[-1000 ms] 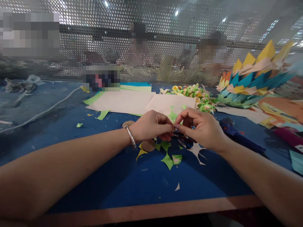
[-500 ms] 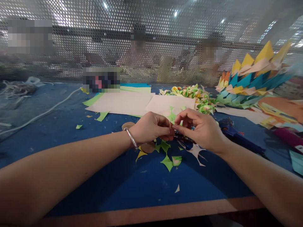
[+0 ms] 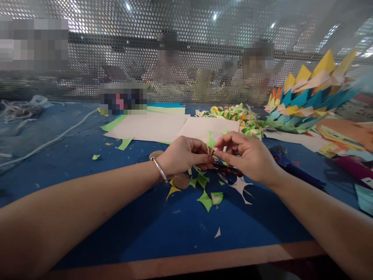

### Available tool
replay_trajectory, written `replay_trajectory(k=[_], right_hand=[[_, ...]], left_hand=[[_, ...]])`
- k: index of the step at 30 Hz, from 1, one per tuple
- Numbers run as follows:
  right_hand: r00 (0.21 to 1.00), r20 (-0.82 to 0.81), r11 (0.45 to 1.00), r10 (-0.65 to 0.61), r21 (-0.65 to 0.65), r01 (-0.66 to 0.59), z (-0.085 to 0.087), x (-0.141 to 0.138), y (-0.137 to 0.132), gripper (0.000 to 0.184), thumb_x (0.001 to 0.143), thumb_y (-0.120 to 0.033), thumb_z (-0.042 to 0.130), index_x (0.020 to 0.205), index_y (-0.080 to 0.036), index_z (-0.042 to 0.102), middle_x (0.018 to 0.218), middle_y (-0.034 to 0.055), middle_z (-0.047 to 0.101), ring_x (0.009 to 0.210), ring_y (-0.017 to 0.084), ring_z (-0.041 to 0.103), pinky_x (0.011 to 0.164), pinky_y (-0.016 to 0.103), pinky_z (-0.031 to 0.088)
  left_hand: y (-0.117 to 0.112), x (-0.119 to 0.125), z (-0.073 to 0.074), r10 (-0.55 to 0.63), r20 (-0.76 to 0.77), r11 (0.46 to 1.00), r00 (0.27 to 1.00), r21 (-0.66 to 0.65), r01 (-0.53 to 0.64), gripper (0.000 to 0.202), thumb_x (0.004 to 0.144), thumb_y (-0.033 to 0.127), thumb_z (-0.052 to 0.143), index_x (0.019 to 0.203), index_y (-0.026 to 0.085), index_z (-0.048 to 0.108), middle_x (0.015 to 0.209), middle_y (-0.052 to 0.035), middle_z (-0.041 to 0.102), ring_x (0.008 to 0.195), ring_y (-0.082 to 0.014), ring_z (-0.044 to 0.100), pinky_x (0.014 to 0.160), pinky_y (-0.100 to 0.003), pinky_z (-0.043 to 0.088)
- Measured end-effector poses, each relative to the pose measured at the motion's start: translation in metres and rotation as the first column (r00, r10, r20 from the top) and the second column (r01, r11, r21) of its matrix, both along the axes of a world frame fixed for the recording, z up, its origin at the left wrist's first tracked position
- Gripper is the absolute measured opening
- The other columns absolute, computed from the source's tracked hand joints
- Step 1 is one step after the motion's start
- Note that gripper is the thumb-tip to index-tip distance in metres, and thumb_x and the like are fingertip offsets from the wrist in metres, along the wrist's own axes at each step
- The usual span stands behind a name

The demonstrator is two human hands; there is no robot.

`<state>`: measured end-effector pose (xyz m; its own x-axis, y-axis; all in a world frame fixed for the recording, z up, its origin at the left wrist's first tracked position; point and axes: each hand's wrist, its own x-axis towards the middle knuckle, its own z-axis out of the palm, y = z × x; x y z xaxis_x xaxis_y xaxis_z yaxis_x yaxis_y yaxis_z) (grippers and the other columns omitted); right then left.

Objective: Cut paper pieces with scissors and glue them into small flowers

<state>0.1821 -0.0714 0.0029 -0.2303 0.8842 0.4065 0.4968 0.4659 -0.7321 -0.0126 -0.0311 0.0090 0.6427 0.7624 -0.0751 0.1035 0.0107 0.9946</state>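
Blue covers the desk under your two hands, which meet at its middle over a litter of cut paper. Your left hand has its grip pinched on one small pale piece, which stands at the fingertips; your right hand brings thumb and forefinger right beside it, but you cannot tell whether that grip closes on it too. Your fingers block part of one dark tool beneath them. Around you, count two brown discs by your left wrist, one yellow scrap, one torn white scrap and one white sliver. Beyond lie two pale sheets, overlapping, and a heap of folded pieces too crowded to count. One blue tool lies just past your right wrist, and one spiky paper stack rises behind it.
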Motion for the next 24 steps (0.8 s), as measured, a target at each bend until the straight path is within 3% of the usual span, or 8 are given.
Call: replay_trajectory(k=[7,13,24], right_hand=[[0.999,-0.032,0.996,-0.008,-0.094,0.005,0.003,-0.0001,-0.0001,0.02,0.082,-0.034,0.071,0.088,-0.017,0.063,0.073,-0.001,0.06,0.049,0.007,0.051,0.046,0.021,0.043],[0.999,-0.026,0.994,0.027,-0.105,-0.029,0.0048,-0.0016,-0.0007,0.016,0.085,-0.032,0.067,0.082,-0.018,0.064,0.06,-0.0041,0.055,0.045,0.006,0.048,0.041,0.02,0.036],[0.999,-0.03,0.998,0.015,-0.059,-0.016,0.0025,0.0019,0.0016,0.016,0.084,-0.033,0.07,0.082,-0.018,0.064,0.066,-0.0029,0.058,0.049,0.006,0.048,0.045,0.021,0.039]], left_hand=[[-0.0009,0.0012,-0.0005,-0.011,-0.003,1.0,1.0,0.022,0.011,0.003,0.077,0.012,0.07,0.075,0.011,0.068,0.065,0.0,0.07,0.06,-0.0077,0.066,0.065,-0.021,0.054],[-0.0037,0.0007,0.0006,-0.009,-0.026,0.999,1.0,0.052,0.01,0.005,0.076,0.013,0.071,0.072,0.012,0.068,0.064,0.0002,0.07,0.058,-0.0079,0.064,0.064,-0.021,0.054],[-0.0017,0.0014,-0.0001,0.081,0.166,0.956,0.983,-0.292,-0.029,0.016,0.091,0.015,0.061,0.079,0.01,0.071,0.071,-0.0064,0.073,0.063,-0.0093,0.069,0.066,-0.02,0.052]])
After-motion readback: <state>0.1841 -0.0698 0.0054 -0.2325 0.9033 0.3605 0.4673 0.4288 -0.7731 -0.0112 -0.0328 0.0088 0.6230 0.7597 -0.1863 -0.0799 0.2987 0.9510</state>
